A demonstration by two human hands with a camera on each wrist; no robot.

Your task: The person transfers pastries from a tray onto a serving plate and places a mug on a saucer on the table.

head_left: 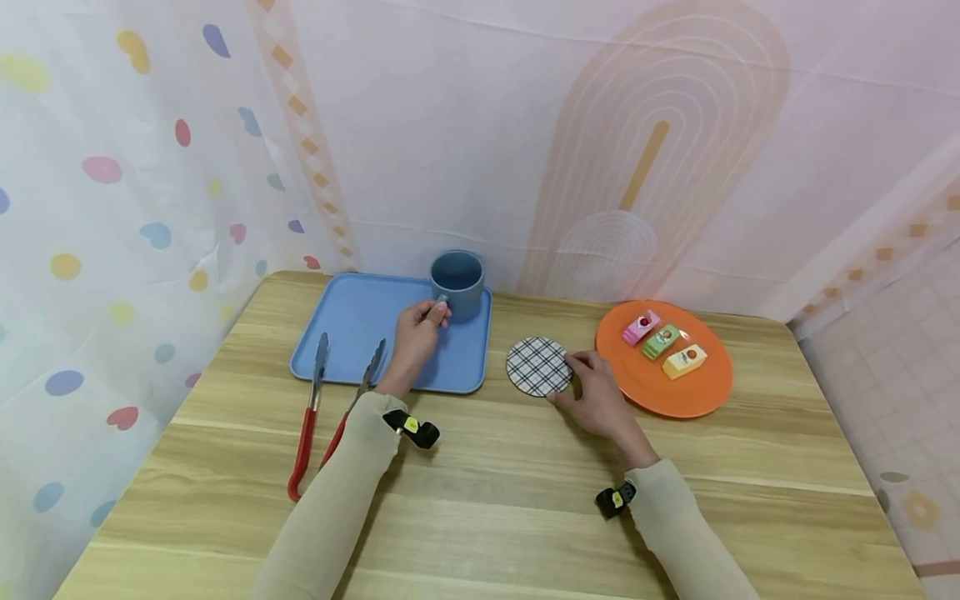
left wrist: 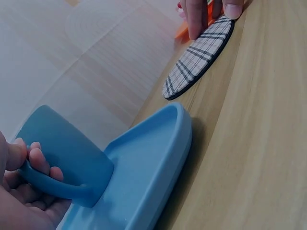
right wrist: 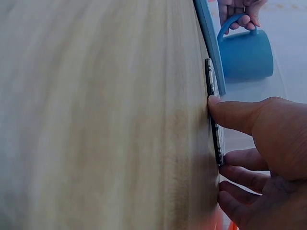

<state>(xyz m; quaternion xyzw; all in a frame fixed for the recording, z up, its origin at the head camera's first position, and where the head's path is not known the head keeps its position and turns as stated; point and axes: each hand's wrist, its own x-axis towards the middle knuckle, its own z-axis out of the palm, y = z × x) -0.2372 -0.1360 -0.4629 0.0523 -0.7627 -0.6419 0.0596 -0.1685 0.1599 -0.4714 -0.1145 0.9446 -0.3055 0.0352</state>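
A blue-grey mug (head_left: 459,287) stands upright on the right end of a blue tray (head_left: 367,321). My left hand (head_left: 418,333) grips its handle, with thumb and fingers curled round it in the left wrist view. On the wooden table to the tray's right lies a round plaid coaster (head_left: 536,367) with a dark edge. The thumb and fingers of my right hand (head_left: 596,396) hold the coaster by its right side, thumb at the near edge; the right wrist view shows the coaster (right wrist: 215,115) edge-on, close to the tabletop.
Tongs (head_left: 306,450) with red handles lean their metal tips on the tray's front edge, partly behind the left arm. At right, an orange plate (head_left: 705,396) carries a pink, a green and a yellow small box (head_left: 684,362). A patterned curtain (head_left: 450,125) hangs behind the table.
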